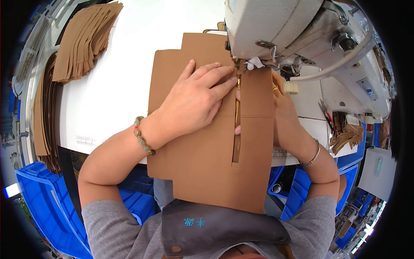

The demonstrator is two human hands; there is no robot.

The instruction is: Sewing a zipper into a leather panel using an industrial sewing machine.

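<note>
A tan panel [207, 159] with a stepped outline and a long narrow slot lies under the sewing machine's needle area [236, 64]. A brass zipper [237, 103] shows in the slot. My left hand [194, 97] lies on the panel left of the slot, fingers extended, fingertips beside the presser foot. My right hand [284, 112] grips the panel's right edge, partly hidden beneath it; some fingertips show through the slot. A white machine head [276, 23] stands over the panel's top right.
Fanned tan pieces [82, 43] and longer strips [45, 121] lie at left on the white table [116, 73]. Scissors [325, 116] and scraps [347, 138] are at right. Blue bins [47, 198] sit below both sides.
</note>
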